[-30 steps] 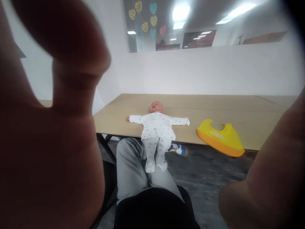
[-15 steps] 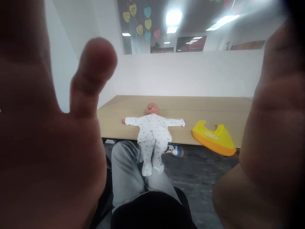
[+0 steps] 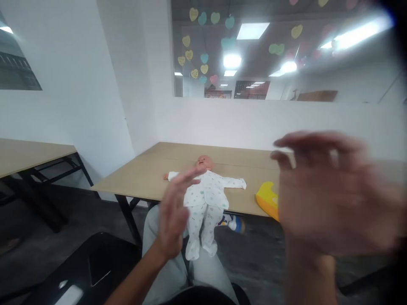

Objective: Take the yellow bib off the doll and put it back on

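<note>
A baby doll (image 3: pixel 205 195) in a white patterned sleepsuit lies on its back on a pale wooden table (image 3: pixel 136 182), arms spread and feet reaching past the table's front edge. My left hand (image 3: pixel 173 214) is raised in the air in front of the doll's chest, fingers apart and holding nothing. My right hand (image 3: pixel 330 195), blurred by motion, is also apart-fingered and empty. It hides most of a yellow and orange bib (image 3: pixel 266 199), which is the object nearest to it.
My knees in grey trousers (image 3: pixel 165 241) lie below the doll's legs. A blue and white shoe (image 3: pixel 232 223) shows beyond them. A black seat or surface (image 3: pixel 85 267) sits at lower left, and a second wooden table (image 3: pixel 28 156) stands at far left.
Both hands have moved away from the camera and lowered, no longer filling the view sides. My right hand now covers most of the bib. The view shows more of the room.
</note>
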The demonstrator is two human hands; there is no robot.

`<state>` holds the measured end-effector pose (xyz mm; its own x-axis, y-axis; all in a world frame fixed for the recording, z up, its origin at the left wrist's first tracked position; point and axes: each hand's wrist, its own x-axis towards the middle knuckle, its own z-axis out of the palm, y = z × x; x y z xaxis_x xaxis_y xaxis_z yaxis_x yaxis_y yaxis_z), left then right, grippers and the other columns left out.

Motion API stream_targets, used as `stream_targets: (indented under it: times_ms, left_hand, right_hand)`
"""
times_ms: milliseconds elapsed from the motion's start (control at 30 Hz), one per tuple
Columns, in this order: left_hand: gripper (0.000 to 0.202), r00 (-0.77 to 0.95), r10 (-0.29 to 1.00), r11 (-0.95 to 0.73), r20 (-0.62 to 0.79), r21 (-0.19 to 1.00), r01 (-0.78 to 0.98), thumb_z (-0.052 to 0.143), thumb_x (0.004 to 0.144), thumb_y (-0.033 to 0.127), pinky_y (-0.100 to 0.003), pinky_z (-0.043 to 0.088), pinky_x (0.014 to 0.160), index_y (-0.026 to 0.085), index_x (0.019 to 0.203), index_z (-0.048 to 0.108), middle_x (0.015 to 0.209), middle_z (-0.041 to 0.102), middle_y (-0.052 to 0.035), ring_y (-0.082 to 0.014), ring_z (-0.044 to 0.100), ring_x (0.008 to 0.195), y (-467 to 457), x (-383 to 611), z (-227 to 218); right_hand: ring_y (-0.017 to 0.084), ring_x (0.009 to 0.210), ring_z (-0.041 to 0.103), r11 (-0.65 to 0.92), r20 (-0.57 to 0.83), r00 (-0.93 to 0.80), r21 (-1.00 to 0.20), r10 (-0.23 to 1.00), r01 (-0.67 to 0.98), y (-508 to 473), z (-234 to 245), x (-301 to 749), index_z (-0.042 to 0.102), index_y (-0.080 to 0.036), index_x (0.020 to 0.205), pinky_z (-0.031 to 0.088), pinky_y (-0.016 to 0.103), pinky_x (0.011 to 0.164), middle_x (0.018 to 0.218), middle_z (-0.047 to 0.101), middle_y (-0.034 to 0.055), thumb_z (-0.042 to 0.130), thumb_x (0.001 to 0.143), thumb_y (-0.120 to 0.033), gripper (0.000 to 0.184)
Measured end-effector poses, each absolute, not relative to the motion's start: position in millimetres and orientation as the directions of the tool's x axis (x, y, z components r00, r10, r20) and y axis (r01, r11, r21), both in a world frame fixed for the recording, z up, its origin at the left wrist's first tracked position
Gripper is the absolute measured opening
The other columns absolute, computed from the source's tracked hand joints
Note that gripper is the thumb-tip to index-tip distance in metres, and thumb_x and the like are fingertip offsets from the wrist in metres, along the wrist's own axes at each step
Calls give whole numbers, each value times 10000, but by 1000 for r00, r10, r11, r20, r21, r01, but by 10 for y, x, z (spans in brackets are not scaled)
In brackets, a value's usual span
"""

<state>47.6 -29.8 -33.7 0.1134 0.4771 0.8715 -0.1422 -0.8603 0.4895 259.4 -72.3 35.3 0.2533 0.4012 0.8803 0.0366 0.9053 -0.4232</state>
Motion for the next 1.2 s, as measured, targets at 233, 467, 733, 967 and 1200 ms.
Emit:
stream_targets:
  times_ms: [233,467,733,967,1200]
  left_hand:
    - [470,243,792,-591,560,607,531,626,944,382,-528,405,1234,217,1378,552,1497,547,-131,-283,488,1439,752,489,-2019]
    - [468,286,748,-592,599,408,694,541,956,242,-519,379,1263,218,1422,511,1587,463,-108,-265,359,1539,912,519,-2500]
    - [484,326,714,-626,619,356,694,417,1006,194,-497,395,1260,241,1486,464,1623,430,-88,-228,329,1558,1013,517,-2630]
    - [447,257,731,-601,632,418,681,398,1010,197,-516,392,1258,238,1438,521,1592,473,-89,-230,357,1542,1089,612,-2662]
    - [426,237,767,-559,596,440,702,378,1025,223,-515,391,1254,217,1415,551,1568,509,-85,-234,403,1511,1204,641,-2645]
  right_hand:
    - [200,1218,586,474,653,193,-693,732,544,142,-1073,2743,592,-212,1349,488,404,1070,1351,602,78,454,1025,-530,475]
    - [214,1527,324,240,369,-17,-570,929,786,760,-1941,2682,434,-175,1551,295,409,1320,1634,314,57,454,996,-528,658]
    - [276,1598,149,209,331,-61,-432,942,877,902,-2316,2388,339,-136,1630,260,422,1336,1696,125,62,484,980,-407,718]
    - [289,1601,126,180,345,-40,-385,938,905,992,-2398,2299,288,-107,1651,263,457,1328,1703,87,77,440,990,-381,731]
    - [292,1597,148,172,365,-16,-400,931,900,1095,-2441,2266,274,-110,1657,277,467,1318,1700,104,84,443,983,-382,747]
